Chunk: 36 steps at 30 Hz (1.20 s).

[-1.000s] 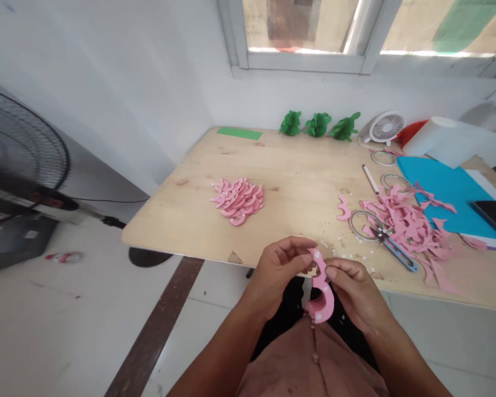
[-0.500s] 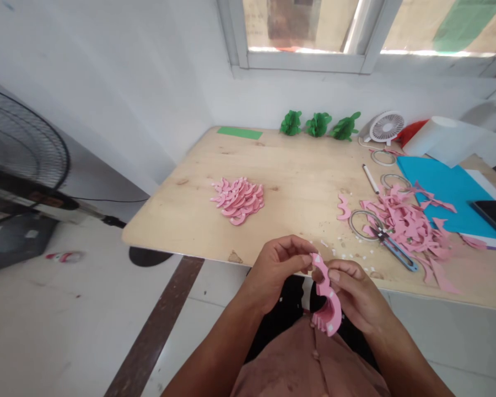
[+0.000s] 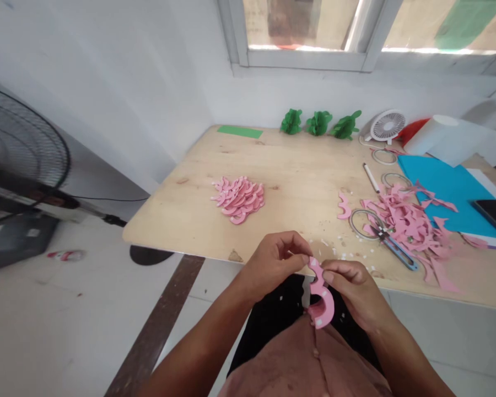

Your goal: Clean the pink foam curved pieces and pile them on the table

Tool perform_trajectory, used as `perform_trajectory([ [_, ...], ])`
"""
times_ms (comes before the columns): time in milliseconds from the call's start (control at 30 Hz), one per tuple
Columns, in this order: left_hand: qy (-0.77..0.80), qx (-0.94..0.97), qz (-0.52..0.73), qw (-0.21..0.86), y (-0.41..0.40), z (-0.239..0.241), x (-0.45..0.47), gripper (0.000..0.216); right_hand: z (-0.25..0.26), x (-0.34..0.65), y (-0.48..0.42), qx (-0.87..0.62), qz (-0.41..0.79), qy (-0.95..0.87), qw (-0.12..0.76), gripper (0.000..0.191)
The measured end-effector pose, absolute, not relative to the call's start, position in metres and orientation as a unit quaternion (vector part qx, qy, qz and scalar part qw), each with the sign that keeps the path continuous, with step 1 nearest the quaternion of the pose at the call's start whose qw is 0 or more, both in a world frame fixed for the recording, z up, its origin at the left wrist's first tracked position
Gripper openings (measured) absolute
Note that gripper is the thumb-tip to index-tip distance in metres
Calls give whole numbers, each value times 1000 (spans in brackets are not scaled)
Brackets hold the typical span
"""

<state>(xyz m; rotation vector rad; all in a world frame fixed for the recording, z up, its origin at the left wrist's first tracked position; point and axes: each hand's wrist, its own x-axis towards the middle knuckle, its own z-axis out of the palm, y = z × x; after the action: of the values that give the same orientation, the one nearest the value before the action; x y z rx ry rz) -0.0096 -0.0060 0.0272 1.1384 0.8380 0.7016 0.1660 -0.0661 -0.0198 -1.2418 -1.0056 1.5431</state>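
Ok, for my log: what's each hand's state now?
Left hand: closed, holding the pink wavy piece by its upper end.
Right hand: closed on that piece's right edge.

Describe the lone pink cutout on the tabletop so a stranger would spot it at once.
On the wooden table, look between the pink pile and the jumbled pink scraps. Left of the grey ring nearest the table's front edge lies the pink cutout, a single wavy strip. Unlike its pink neighbours, it lies alone.

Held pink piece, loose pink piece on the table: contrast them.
The held piece is held by the left hand and right hand; the loose piece lies on the table. The held piece looks thick; the loose piece looks thin. Both are pink and wavy-edged.
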Motion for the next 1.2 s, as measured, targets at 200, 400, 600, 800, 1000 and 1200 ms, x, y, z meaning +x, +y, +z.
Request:
perform_trajectory([
  [200,388,586,302,644,-6,31,-13,1,-18,165,-66,-504,611,-427,436,16],
  [400,392,619,325,599,-7,36,-14,4,-17,165,-66,-516,600,-429,436,19],
  [600,374,600,316,633,-7,33,-16,3,-16,164,-67,-509,606,-427,438,17],
  [800,376,604,308,632,-6,34,-15,1,-17,164,-68,-519,601,-424,435,19],
  [1000,378,626,305,610,-7,37,-15,3,-16,163,-68,-513,604,-422,439,18],
  [1200,412,683,310,517,-10,39,-16,5,-14,163,-68,-530,570,-455,434,19],
])
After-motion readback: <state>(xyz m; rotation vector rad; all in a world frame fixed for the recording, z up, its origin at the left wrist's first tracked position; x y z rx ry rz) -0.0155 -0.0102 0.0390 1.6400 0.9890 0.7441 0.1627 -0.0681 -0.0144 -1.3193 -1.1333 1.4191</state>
